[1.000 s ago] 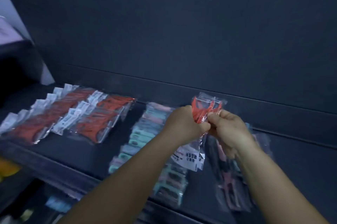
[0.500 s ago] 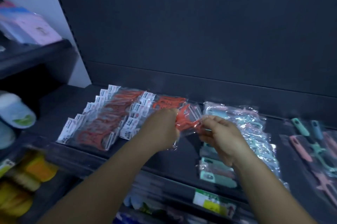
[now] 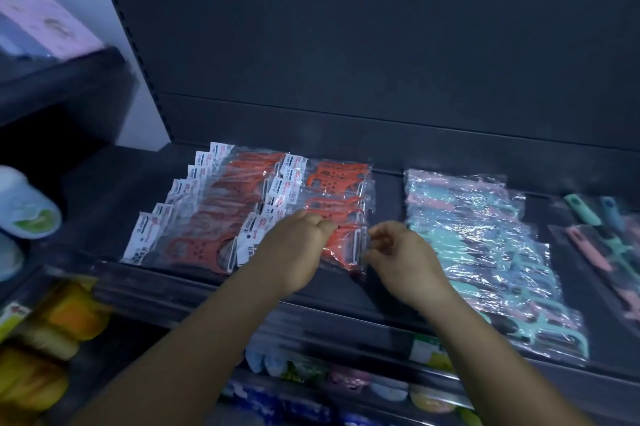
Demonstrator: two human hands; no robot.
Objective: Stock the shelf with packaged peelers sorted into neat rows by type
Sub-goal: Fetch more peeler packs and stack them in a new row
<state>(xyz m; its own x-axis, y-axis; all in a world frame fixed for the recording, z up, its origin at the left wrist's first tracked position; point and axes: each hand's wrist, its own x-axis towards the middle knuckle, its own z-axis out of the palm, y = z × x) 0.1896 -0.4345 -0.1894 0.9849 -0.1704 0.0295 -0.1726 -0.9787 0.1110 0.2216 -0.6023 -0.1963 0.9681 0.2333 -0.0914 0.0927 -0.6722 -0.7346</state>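
Two rows of red peelers in clear wrap with white labels lie on the dark shelf (image 3: 388, 290): a left row (image 3: 194, 217) and a right row (image 3: 332, 183). A red peeler package (image 3: 346, 245) lies at the front of the right row. My left hand (image 3: 294, 249) sits on its left part with fingers curled onto it. My right hand (image 3: 401, 262) pinches the wrap's right edge with curled fingertips. To the right lies a row of teal and pink peelers (image 3: 485, 252), then long-handled peelers (image 3: 602, 238) at the far right.
The dark back panel (image 3: 381, 44) rises behind the shelf. A side shelf (image 3: 52, 79) at left carries a pink box, with a white and green item (image 3: 24, 207) below it. Yellow goods (image 3: 52, 339) and small colourful items (image 3: 346, 377) fill the lower shelves.
Both hands carried the red package leftward from the teal row and lowered it onto the front of the right red row. The view swung left with them.
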